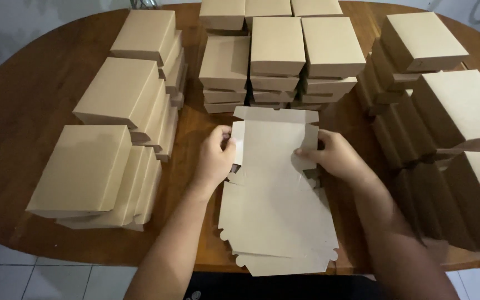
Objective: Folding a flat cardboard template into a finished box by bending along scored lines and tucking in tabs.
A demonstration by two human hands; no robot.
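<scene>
A flat white-grey cardboard box blank lies on top of a small pile of unfolded blanks at the near middle of a round wooden table. My left hand grips the blank's left side flap, thumb on top. My right hand presses and pinches the right side flap. The far flap of the blank stands slightly raised.
Stacks of folded brown boxes surround the blanks: leaning stacks at left, upright stacks at the back, more at right. The table's near edge borders white floor tiles.
</scene>
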